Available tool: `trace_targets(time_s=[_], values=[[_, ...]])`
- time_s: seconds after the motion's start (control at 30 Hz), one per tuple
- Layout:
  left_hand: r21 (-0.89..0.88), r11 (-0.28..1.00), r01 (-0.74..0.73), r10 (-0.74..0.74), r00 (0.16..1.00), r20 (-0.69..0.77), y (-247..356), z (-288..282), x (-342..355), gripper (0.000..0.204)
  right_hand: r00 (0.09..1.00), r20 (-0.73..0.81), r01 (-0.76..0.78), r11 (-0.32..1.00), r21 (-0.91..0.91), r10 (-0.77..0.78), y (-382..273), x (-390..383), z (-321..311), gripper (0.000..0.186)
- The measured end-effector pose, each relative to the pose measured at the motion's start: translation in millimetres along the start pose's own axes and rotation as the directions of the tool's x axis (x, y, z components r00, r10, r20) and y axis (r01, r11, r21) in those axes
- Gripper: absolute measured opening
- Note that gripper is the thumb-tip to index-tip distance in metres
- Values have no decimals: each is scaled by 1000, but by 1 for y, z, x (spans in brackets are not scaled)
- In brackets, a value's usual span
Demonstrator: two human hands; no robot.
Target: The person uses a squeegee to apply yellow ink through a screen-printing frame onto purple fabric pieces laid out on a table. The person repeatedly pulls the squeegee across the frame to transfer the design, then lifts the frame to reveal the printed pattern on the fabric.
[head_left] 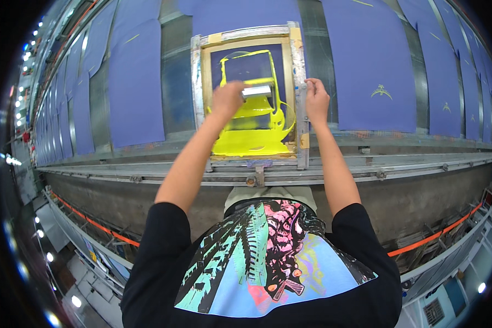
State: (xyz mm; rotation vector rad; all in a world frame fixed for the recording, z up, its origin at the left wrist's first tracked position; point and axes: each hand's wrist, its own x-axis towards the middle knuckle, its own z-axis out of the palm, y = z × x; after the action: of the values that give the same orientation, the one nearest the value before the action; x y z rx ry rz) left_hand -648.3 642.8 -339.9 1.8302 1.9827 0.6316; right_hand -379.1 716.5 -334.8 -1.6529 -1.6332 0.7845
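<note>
A screen-printing frame [196, 82] with taped, ink-stained edges lies in front of me over purple fabric. Inside it, bright yellow ink [251, 143] pools thickly at the near end and runs in thin lines up around a purple window of mesh. My left hand [228, 100] is closed round one end of a squeegee [258, 91], which lies crosswise over the middle of the mesh and looks slightly blurred. At the frame's right side rail, my right hand [316, 101] has its fingers curled in against the edge; its fingertips are partly hidden.
Purple fabric panels [374, 71] lie in a row along the long table on both sides, some printed with a small yellow motif [381, 92]. A metal rail [344, 164] with clamps runs along the near edge. Orange bars [435, 239] stand behind me.
</note>
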Motion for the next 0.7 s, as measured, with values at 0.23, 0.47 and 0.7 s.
trace_targets(time_s=[0.23,0.47,0.7], values=[[-104,976,-190,181,980,-88,75,60,-95,47,997,62,-39,999,-17,40,65,34,-47,21],[-136,977,-163,163,987,-7,110,43,-110,60,998,-33,-55,997,-49,53,19,31,-77,20],[-156,984,-89,90,996,1,84,15,-116,55,999,-34,-12,999,50,13,2,-5,-39,20]])
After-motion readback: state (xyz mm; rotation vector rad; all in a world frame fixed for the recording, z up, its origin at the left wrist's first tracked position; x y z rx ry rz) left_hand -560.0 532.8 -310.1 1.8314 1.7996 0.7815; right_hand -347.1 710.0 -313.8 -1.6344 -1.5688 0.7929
